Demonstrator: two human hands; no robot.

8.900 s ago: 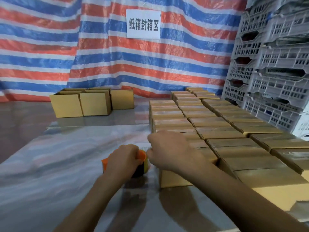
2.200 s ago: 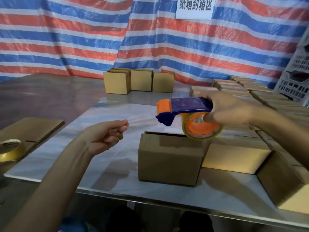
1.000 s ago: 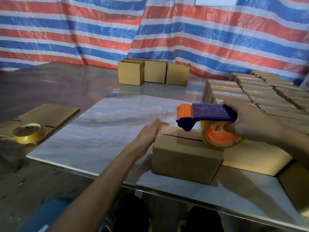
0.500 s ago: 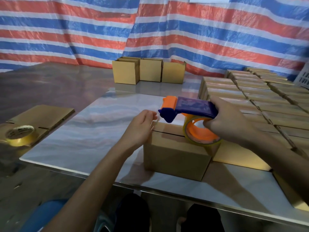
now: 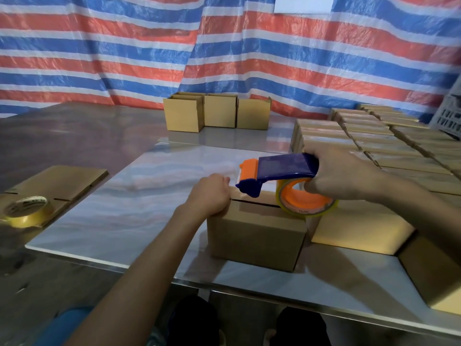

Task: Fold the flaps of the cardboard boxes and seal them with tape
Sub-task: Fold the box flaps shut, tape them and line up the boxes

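Striped tarpaulin (image 5: 124, 58): backdrop behind everything.
Table (image 5: 124, 216): pale glossy top carrying the boxes.
Taped boxes (image 5: 374, 136): packed rows along the right side.
Cardboard box (image 5: 257, 236): near the front edge of the table, just beside the taped rows, flaps folded down, centre seam showing as a dark slit.
Flattened cardboard (image 5: 64, 181): far left.
Three open boxes (image 5: 217, 113): far side.
Tape dispenser (image 5: 284, 168): blue and orange, gripped by the right hand (image 5: 341, 176). Its nose sits lower than half a second ago, at the seam's left end.
Left hand (image 5: 209, 196): previously just above the box, now clamped on its top left edge, fingers curled.
Loose tape roll (image 5: 27, 211): on the flattened cardboard.
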